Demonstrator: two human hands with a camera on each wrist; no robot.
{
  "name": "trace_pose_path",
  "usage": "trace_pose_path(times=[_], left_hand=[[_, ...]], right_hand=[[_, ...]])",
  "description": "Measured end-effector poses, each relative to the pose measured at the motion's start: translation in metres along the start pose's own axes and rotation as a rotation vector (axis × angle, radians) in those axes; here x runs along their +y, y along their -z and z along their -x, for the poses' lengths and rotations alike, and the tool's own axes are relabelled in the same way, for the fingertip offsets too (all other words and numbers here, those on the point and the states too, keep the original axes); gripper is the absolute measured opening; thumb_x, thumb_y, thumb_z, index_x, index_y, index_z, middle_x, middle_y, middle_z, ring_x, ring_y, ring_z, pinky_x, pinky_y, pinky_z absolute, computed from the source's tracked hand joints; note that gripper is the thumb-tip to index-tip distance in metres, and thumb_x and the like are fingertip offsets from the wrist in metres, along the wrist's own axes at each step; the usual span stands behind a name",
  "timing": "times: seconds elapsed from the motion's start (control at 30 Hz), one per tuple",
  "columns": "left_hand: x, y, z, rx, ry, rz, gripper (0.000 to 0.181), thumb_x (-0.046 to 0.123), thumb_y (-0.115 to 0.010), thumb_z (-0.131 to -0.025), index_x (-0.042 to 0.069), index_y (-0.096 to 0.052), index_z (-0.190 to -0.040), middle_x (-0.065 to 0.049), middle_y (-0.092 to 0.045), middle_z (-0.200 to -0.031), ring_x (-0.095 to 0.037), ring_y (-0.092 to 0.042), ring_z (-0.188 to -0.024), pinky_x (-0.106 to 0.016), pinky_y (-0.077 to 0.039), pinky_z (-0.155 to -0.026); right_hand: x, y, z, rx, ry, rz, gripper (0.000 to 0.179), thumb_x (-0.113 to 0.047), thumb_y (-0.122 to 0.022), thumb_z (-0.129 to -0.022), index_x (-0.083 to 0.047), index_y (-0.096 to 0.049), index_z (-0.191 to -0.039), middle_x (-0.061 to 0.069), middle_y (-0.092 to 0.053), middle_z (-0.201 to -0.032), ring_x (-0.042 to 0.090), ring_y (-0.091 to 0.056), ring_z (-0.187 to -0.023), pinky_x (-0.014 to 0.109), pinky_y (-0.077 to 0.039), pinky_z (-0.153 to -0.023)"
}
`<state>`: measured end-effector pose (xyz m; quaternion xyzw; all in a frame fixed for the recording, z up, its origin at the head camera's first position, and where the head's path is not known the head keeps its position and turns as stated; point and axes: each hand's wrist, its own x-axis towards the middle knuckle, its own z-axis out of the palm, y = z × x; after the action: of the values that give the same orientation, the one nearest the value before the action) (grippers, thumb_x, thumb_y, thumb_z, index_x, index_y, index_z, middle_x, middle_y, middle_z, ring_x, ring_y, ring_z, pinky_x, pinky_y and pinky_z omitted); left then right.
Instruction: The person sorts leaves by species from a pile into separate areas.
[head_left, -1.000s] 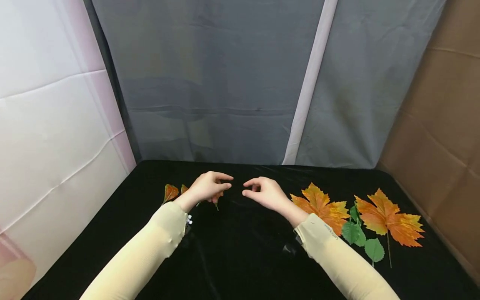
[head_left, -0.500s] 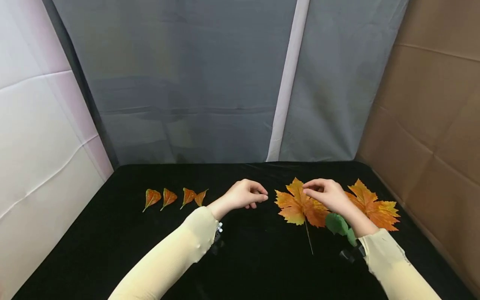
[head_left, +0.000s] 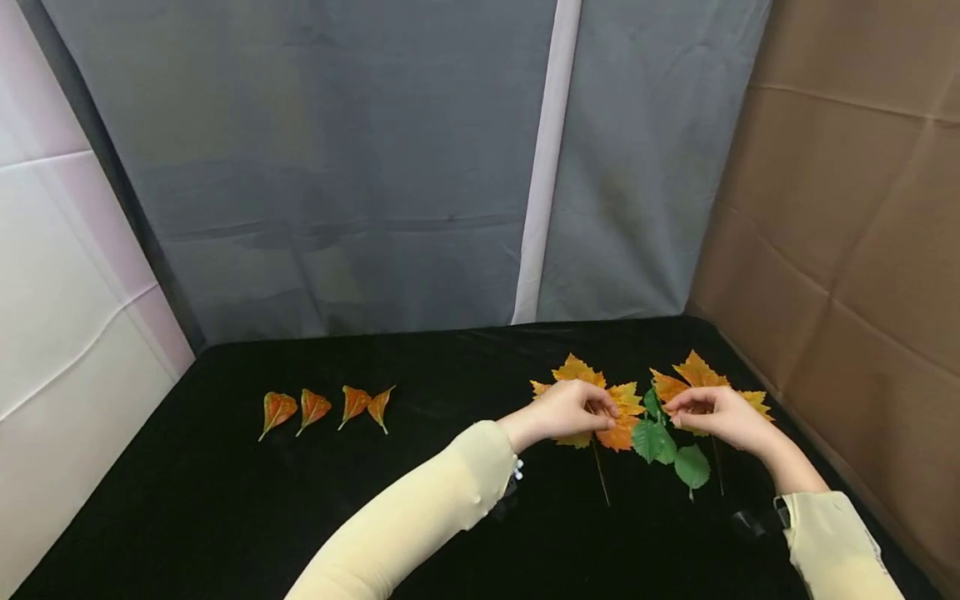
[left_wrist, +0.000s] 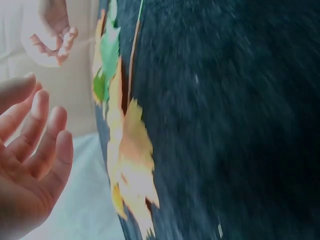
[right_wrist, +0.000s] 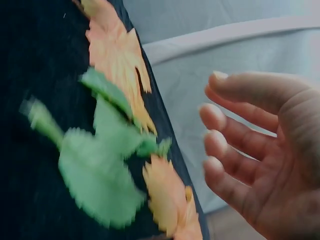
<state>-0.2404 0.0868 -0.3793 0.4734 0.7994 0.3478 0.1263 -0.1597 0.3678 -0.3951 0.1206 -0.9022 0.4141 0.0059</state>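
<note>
My left hand [head_left: 572, 412] hovers over an orange maple leaf [head_left: 624, 398] with a thin stem, covering its middle. In the left wrist view the loosely bent fingers hold nothing, and the leaf lies below them. To the right, my right hand [head_left: 726, 417] is above a second orange maple leaf [head_left: 693, 369], hiding part of it. Its fingers are relaxed and apart in the right wrist view, with nothing between them. Green leaves with toothed edges [right_wrist: 100, 175] lie between the two maple leaves, nearest the right hand.
Several small orange leaves [head_left: 315, 407] lie in a row on the left of the black cloth-covered table [head_left: 247, 517]. A grey curtain [head_left: 375, 167] stands behind, a brown one [head_left: 847, 208] at the right, and a white one [head_left: 67, 292] at the left.
Both hands have moved right, from beside the small orange leaves and the table's middle to over the maple leaves. The small leaves have come into full sight. The head view has turned right.
</note>
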Motion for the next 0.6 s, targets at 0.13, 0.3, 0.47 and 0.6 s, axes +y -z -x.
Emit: trace_pose_path(times=[0.13, 0.3, 0.47, 0.6], left_hand=[[0.006, -0.015, -0.014, -0.038, -0.016, -0.076, 0.018, 0.015, -0.067, -0.090, 0.012, -0.073, -0.107, 0.012, -0.065, -0.077, 0.002, -0.055, -0.062, -0.016, -0.044, -0.060], [0.009, -0.030, -0.029, -0.052, -0.026, -0.133, 0.021, 0.015, -0.068, -0.089, 0.015, -0.072, -0.110, 0.012, -0.065, -0.081, 0.001, -0.057, -0.066, -0.015, -0.044, -0.064], [0.007, -0.046, -0.042, -0.068, -0.058, -0.261, 0.024, 0.018, -0.070, -0.089, 0.019, -0.072, -0.113, 0.007, -0.066, -0.099, -0.003, -0.059, -0.086, -0.015, -0.043, -0.075], [0.006, -0.056, -0.048, -0.085, -0.057, -0.323, 0.028, 0.020, -0.070, -0.089, 0.022, -0.070, -0.117, 0.005, -0.064, -0.112, -0.005, -0.056, -0.100, -0.018, -0.042, -0.084]], right_hand=[[0.009, 0.004, 0.013, -0.054, -0.035, -0.024, 0.020, -0.009, -0.067, -0.090, 0.006, -0.066, -0.103, 0.013, -0.067, -0.085, 0.015, -0.061, -0.069, 0.032, -0.051, -0.056], [0.012, 0.001, 0.023, -0.089, -0.105, 0.008, 0.014, -0.013, -0.069, -0.088, -0.001, -0.067, -0.092, 0.008, -0.063, -0.074, 0.015, -0.059, -0.062, 0.032, -0.050, -0.050], [0.014, -0.010, 0.027, -0.107, -0.130, 0.064, 0.019, -0.023, -0.073, -0.086, -0.007, -0.064, -0.085, 0.002, -0.057, -0.066, 0.014, -0.057, -0.055, 0.032, -0.050, -0.048], [0.016, -0.019, 0.027, -0.091, -0.147, 0.110, 0.028, -0.030, -0.077, -0.083, -0.008, -0.059, -0.082, -0.003, -0.052, -0.065, 0.012, -0.052, -0.050, 0.030, -0.048, -0.046]])
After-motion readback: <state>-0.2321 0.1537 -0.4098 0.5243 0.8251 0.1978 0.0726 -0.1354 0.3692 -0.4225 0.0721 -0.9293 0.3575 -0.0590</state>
